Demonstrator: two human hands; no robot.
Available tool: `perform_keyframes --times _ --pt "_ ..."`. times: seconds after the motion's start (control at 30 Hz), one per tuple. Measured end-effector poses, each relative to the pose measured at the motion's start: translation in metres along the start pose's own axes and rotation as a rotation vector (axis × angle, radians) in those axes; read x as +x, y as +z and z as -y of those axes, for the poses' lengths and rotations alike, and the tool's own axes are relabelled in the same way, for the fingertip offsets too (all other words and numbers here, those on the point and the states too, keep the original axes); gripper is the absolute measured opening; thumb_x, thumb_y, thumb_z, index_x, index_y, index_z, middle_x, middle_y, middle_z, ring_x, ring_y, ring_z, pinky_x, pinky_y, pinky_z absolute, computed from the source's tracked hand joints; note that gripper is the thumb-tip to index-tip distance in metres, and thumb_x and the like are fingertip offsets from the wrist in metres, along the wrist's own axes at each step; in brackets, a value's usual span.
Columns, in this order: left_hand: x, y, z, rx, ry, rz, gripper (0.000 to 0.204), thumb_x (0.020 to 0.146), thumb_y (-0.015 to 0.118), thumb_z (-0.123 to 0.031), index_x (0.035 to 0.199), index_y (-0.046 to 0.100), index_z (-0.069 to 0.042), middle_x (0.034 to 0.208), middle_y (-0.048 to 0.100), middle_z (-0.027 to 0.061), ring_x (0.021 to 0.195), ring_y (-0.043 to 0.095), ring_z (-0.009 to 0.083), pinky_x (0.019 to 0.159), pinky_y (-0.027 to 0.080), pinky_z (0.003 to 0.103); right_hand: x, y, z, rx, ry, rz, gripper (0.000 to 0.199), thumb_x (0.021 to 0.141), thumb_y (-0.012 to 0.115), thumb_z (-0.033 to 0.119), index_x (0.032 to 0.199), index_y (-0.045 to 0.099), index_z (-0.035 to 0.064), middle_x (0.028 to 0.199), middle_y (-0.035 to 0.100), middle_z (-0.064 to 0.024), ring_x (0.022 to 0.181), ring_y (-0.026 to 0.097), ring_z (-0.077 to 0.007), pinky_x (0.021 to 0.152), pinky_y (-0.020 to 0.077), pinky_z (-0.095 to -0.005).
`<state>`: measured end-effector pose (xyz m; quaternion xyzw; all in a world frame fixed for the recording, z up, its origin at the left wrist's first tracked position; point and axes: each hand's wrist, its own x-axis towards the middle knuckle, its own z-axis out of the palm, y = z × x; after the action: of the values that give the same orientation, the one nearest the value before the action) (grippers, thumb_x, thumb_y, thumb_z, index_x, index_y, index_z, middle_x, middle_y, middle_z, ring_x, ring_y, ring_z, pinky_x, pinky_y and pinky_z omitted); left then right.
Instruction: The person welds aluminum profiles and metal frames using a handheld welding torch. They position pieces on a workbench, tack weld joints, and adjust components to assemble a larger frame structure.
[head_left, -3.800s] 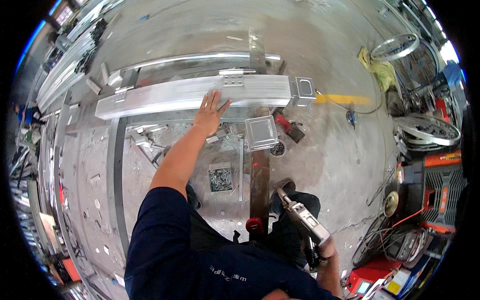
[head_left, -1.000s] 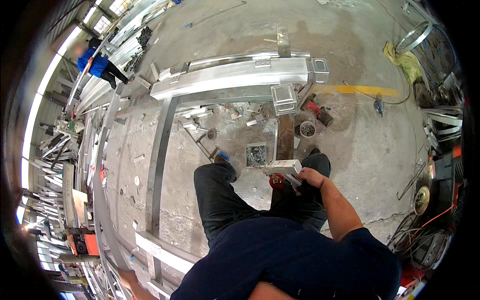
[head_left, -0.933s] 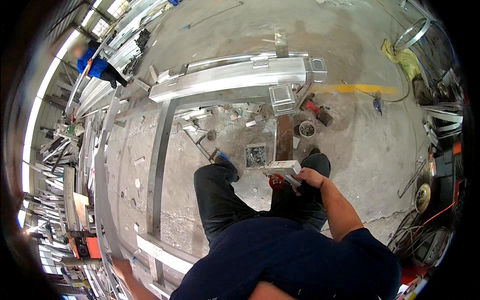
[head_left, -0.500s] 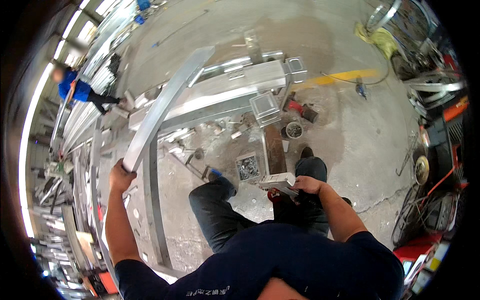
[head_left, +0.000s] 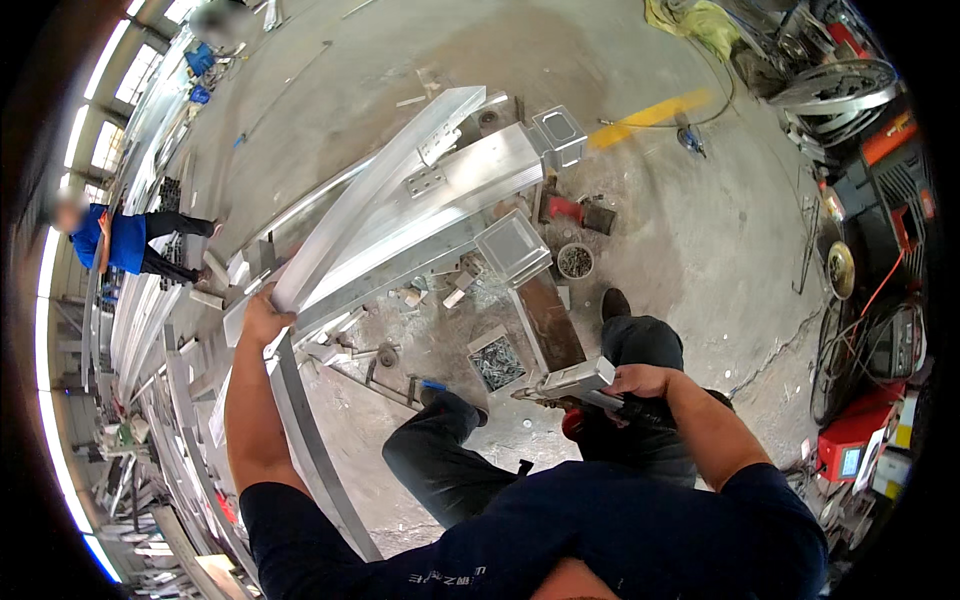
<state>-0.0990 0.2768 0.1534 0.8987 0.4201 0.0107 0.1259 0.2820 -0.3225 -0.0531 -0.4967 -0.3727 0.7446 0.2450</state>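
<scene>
My left hand (head_left: 264,318) is closed round the near end of a long silver metal profile (head_left: 385,195). That profile slants away to the right over wider silver profiles (head_left: 475,172) with a small drilled bracket (head_left: 424,182) on them. In front of my right thigh, my right hand (head_left: 640,380) grips a boxy silver-grey thing (head_left: 580,380) with a narrow end pointing left. Black and red parts show just below it; its exact kind is unclear. Square metal caps (head_left: 513,245) sit at the near end of the profiles.
On the floor are a square box of small metal parts (head_left: 497,362), a round tub of small parts (head_left: 575,262) and a red-and-dark tool (head_left: 578,213). A person in blue (head_left: 125,240) stands at far left. Cables and a red machine (head_left: 858,440) line the right side.
My left hand has moved forward and right with the profile, which now lies more over the wider profiles. The right hand keeps its grip, its boxy thing slightly turned. My view has shifted.
</scene>
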Motion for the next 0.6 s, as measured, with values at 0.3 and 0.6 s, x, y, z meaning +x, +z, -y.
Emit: perform_keyframes --times 0.3,0.6 --pt "0.071 0.027 0.025 0.156 -0.074 0.171 0.086 0.057 0.086 -0.014 0.138 0.058 -0.002 0.119 0.070 0.0230 0.114 0.066 0.0382 0.100 0.051 0.042 0.006 -0.008 -0.036 -0.092 -0.201 0.024 0.032 0.104 0.053 0.027 0.104 0.065 -0.0025 0.092 0.071 -0.0169 0.082 0.069 -0.0299 0.079 0.0557 -0.0422" --pt "0.092 0.044 0.008 0.518 -0.165 -0.042 0.050 0.094 0.053 -0.007 0.142 0.052 -0.021 0.143 0.059 0.0088 0.138 0.051 0.0283 0.123 0.028 0.044 0.013 -0.014 -0.097 -0.039 0.093 -0.223 0.043 0.097 0.063 0.032 0.130 0.061 0.0038 0.114 0.071 -0.0128 0.101 0.066 -0.0277 0.094 0.0503 -0.0390"
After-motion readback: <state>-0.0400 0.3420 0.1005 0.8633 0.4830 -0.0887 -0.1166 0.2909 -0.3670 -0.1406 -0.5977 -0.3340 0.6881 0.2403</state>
